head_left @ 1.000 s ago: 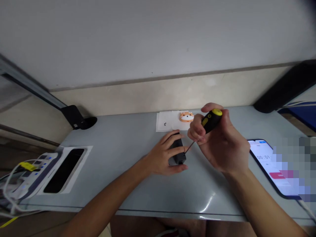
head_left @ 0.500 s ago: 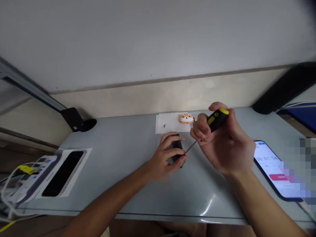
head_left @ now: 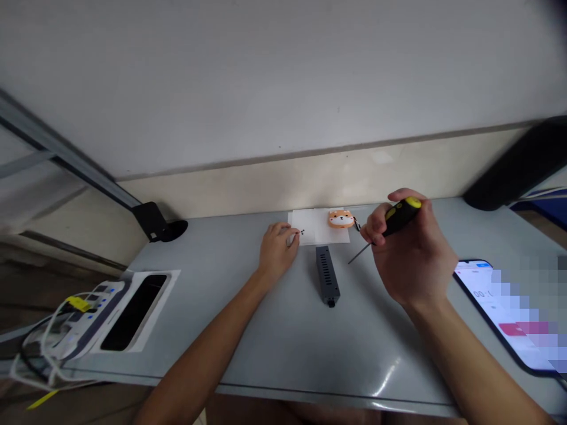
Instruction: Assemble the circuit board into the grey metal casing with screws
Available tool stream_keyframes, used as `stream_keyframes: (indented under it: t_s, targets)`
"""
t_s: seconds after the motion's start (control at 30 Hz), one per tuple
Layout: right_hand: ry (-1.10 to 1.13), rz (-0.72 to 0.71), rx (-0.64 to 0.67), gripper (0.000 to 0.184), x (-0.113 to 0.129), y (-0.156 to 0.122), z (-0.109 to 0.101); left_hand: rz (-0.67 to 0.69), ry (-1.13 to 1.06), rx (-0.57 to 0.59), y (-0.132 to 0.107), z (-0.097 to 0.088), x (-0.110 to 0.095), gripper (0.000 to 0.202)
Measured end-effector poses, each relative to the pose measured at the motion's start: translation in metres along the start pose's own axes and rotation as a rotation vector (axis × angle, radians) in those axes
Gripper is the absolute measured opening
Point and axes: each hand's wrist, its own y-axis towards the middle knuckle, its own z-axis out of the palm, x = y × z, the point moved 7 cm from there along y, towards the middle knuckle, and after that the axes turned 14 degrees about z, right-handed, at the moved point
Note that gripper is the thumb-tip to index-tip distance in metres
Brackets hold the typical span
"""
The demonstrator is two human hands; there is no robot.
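Observation:
My right hand (head_left: 405,260) is wrapped round a black and yellow screwdriver (head_left: 394,218), its thin shaft pointing down and left above the table. My left hand (head_left: 279,248) rests at the left edge of a sheet of white paper (head_left: 321,236), thumb and forefinger drawn together in a pinch. Beside those fingertips lie several tiny dark screws (head_left: 303,232); whatever is between the fingers is too small to make out. A dark grey slotted metal box (head_left: 328,276) lies on the table between my hands, touched by neither.
An orange dog-faced case (head_left: 341,219) sits on the paper. At the right lies a lit phone (head_left: 500,313); a dark phone (head_left: 135,313) and a power strip (head_left: 88,319) with cables are at the left. Black stand bases occupy both back corners of the grey table (head_left: 274,354).
My left hand has let go of the grey box and moved back to the screws on the paper. The screwdriver tip has come away from the box, still in my right hand.

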Motion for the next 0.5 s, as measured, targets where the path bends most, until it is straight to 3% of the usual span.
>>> stream_keyframes:
  t_s: [0.23,0.5]
  targets:
    - [-0.055,-0.092,0.000,0.022,-0.0018,-0.0056,0.0072,-0.045,0.024,0.083,-0.0037,0.0067,0.0040,0.014]
    - [-0.042,-0.118,-0.010,0.021,-0.0004,-0.0087,0.0105,-0.078,-0.026,0.093,-0.0034,0.0097,0.0070,0.017]
